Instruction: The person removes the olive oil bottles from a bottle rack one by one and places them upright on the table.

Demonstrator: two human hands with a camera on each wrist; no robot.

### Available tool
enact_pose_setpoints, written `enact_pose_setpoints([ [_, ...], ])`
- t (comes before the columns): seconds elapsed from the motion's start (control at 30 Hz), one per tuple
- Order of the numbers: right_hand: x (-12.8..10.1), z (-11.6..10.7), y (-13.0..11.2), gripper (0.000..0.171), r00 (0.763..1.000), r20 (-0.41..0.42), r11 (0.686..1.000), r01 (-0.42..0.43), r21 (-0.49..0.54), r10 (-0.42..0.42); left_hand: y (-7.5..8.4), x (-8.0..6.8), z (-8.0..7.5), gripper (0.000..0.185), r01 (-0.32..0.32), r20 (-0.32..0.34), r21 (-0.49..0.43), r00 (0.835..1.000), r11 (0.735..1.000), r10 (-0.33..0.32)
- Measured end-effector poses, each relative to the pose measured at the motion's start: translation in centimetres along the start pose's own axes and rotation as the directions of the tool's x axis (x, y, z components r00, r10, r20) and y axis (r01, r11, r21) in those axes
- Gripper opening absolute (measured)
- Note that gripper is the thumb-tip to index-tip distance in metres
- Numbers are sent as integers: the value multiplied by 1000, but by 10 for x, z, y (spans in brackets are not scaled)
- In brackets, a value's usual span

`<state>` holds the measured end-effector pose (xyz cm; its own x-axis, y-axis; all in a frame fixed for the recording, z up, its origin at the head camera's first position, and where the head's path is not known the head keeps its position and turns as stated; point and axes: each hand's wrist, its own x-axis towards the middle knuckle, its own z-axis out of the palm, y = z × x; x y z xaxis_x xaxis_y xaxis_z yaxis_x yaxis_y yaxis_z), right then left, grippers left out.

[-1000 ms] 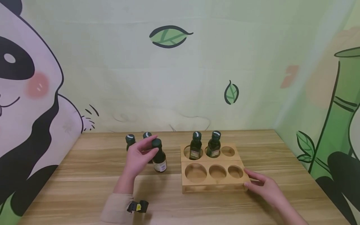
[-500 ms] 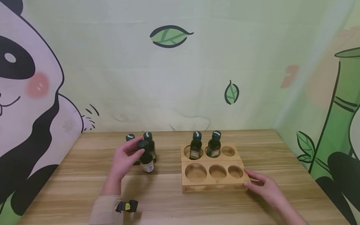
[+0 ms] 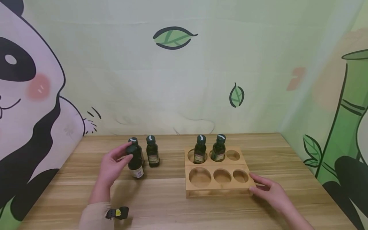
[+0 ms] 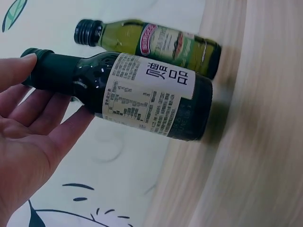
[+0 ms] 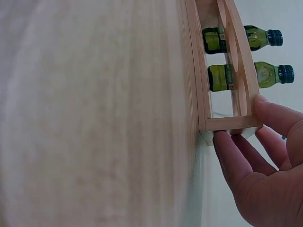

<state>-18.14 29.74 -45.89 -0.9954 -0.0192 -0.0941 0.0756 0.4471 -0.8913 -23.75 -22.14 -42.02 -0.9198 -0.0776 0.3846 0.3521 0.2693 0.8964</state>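
Left hand [image 3: 112,166] is pinching a white-labelled bottle [image 3: 135,163] while right hand [image 3: 271,193] is gripping a wooden bottle rack [image 3: 218,187]

The left hand is grasping the bottle by its dark green cap [image 4: 47,68], thumb against fingers. That bottle is standing nearly upright at the left of the wood-grain table [image 3: 161,204], its base pointing down; whether it is touching the surface cannot be told. A second bottle [image 3: 141,153] is standing close behind it, partly hidden, and a third bottle [image 3: 153,156] is standing just to the right. The right hand is clasping the rack's near right corner between thumb and fingers. Two more bottles, one in the back-left hole [image 3: 199,154] and one in the back-middle hole [image 3: 218,151], are leaning slightly.
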Motion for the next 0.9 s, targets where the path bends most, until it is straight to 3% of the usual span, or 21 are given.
enact_pose_setpoints([
  [0.33, 0, 0, 1, 65, 1000, 3, 1000, 1, -11, -1, -5, -1, -17, 40, -4, -1, 82, 1000, 997, 4],
  [0.6, 1, 0, 2, 64, 1000, 6, 1000, 8, -28, -8, -7, 6, -31, 40, -49, 4, 81, 999, 996, 49],
  [0.9, 1, 0, 2, 63, 1000, 0, 1000, 8, -13, -8, -14, 13, -42, 42, -40, 24, 139, 999, 989, 37],
])
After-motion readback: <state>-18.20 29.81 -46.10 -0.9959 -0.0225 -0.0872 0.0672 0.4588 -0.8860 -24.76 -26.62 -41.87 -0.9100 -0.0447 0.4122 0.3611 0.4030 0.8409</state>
